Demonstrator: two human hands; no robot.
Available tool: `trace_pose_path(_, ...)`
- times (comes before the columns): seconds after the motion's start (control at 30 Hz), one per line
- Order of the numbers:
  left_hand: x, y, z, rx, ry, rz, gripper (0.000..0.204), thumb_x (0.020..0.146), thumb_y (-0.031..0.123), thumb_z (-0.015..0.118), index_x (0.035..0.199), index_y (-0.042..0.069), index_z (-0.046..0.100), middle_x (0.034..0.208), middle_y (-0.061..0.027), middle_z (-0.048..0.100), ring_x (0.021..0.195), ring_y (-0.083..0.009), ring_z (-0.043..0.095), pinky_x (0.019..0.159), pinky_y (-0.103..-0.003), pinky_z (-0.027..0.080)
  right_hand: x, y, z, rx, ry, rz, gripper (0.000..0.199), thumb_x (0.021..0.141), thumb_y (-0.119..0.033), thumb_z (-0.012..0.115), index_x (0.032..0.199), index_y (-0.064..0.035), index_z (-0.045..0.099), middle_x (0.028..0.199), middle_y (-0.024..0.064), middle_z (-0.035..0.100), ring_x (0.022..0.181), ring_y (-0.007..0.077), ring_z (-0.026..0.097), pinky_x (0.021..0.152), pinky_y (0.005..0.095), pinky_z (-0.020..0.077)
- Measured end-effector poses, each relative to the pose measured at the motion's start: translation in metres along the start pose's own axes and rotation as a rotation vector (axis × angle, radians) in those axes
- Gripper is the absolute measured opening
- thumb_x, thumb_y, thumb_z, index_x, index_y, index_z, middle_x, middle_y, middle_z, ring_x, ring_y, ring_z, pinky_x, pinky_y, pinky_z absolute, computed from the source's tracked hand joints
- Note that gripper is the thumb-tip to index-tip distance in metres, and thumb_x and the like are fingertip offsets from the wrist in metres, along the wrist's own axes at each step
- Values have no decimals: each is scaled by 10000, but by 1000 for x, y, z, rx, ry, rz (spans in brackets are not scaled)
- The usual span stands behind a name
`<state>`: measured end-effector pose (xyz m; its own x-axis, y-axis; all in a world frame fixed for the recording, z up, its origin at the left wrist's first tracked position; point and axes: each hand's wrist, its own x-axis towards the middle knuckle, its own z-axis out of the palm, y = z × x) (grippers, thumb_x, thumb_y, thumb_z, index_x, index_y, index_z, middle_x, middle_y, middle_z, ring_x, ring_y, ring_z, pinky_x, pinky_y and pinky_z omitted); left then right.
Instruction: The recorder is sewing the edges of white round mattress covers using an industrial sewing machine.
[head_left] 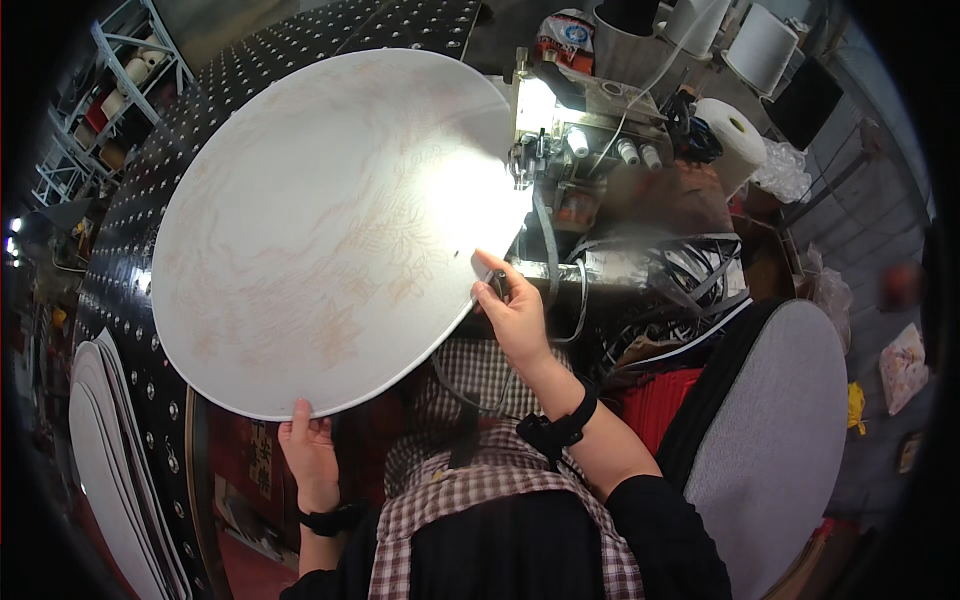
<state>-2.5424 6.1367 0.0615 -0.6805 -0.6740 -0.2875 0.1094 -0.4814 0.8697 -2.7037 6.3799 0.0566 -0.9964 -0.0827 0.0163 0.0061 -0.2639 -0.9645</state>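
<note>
A large round white mat (290, 220) with a faint tan plant pattern lies flat on the dark table, its right edge by the needle area of an overedging sewing machine (600, 110). The machine's lamp makes a bright patch on that side. My left hand (310, 462) pinches the mat's near rim, thumb on top and fingers underneath. At the right rim, just below the needle, my right hand (515, 315) has the edge between thumb and fingers. A small dark object shows at this hand, its kind unclear. Dark bands circle both my wrists.
The black table (130, 250) is studded with metal balls. Several stacked pale mats (110, 450) lean at the left. Another stack of round grey mats (775, 440) stands at the right, near tangled edging strip (680, 285). White thread cones (730, 140) sit behind the machine.
</note>
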Motion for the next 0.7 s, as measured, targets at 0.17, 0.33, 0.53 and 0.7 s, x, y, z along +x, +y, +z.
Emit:
trace_pose_path(0.17, -4, -11, 4, 47, -97, -89, 143, 852, 102, 594, 989, 75, 561, 923, -11, 621, 777, -86, 595, 613, -220, 488, -18, 19, 14, -101, -129, -103, 476, 811, -28, 610, 1265, -12, 467, 1077, 70, 574, 936, 101, 535, 819, 232, 442)
trace_pose_path(0.33, 13, 2, -6, -16, -99, -49, 236, 881, 129, 549, 1101, 50, 519, 1048, -53, 594, 897, -140, 596, 726, -281, 512, -26, 10, 18, -44, -158, 56, 484, 812, -36, 617, 1275, -58, 477, 938, 11, 591, 708, 30, 510, 637, 172, 435)
trace_pose_path(0.53, 47, 35, -37, -5, -88, 116, 369, 917, 189, 495, 1221, -11, 439, 1201, -116, 524, 1076, -217, 527, 899, -340, 449, -29, 11, 22, 1, -162, 73, 427, 819, -26, 603, 1236, -43, 515, 833, -14, 592, 643, 24, 493, 576, 168, 416)
trace_pose_path(0.7, 37, 30, -39, 24, -50, 106, 412, 921, 208, 493, 1239, -41, 409, 1236, -127, 498, 1106, -208, 510, 915, -342, 433, -27, 17, 16, 6, -159, 116, 361, 830, -6, 583, 1188, -29, 553, 915, 8, 604, 704, 30, 507, 626, 178, 440)
